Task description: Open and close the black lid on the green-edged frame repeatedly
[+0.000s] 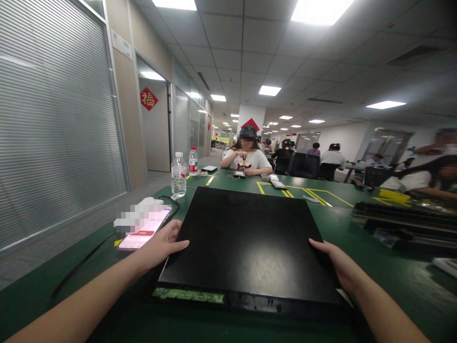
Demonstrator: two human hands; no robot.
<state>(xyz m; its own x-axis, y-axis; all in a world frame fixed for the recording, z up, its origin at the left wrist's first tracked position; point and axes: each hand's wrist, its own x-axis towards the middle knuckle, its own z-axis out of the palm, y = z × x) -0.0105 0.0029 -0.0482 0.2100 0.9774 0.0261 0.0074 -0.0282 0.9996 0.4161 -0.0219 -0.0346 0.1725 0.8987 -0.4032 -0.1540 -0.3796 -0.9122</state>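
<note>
A large black display panel (246,238) lies in front of me, its dark surface facing up and reflecting the ceiling lights. Along its near edge a green circuit board (189,295) shows at the left. My left hand (166,243) grips the panel's left side, thumb on top and fingers at the edge. On the opposite side my right hand (337,262) holds the right edge, its thumb resting on the surface and the other fingers hidden beneath. Whether the panel touches the table underneath I cannot tell.
A lit phone (146,233) and a black cable (85,262) lie left on the green table (89,286). Water bottles (178,174) stand behind them. Dark long parts (400,224) are stacked at right. Across the table, a person (246,159) works with a screwdriver.
</note>
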